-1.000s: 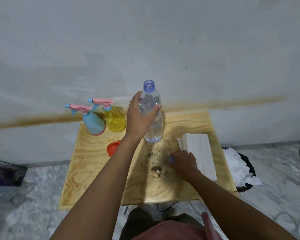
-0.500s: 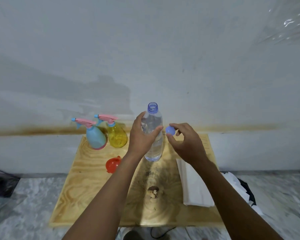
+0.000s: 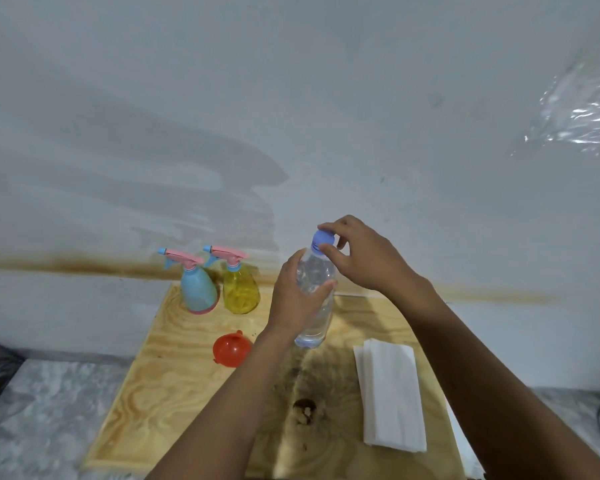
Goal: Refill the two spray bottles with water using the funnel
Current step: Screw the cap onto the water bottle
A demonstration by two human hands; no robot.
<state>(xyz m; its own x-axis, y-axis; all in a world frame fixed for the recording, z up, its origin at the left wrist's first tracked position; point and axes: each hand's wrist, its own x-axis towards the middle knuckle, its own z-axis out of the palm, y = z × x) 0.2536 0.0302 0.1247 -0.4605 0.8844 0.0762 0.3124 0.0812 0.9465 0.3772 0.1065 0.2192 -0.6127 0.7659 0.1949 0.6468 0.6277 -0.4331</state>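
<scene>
Left hand (image 3: 297,299) wraps the water bottle (image 3: 317,317), which stands upright on the table (image 3: 174,393). Right hand (image 3: 364,261) pinches the cap (image 3: 323,239) at its mouth; can't tell if it's threaded. Paper towels (image 3: 388,389) at 4 o'clock of the bottle, funnel (image 3: 231,349) idle at 9. Blue spray bottle (image 3: 196,292) and yellow spray bottle (image 3: 239,289) at 10, heads on. Nothing being poured; fill levels unreadable.

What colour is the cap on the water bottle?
Light purple-blue cap, seen in the head view.

Single head-worn view, forward and down over wooden table (image 3: 174,393) against wall (image 3: 291,116).
</scene>
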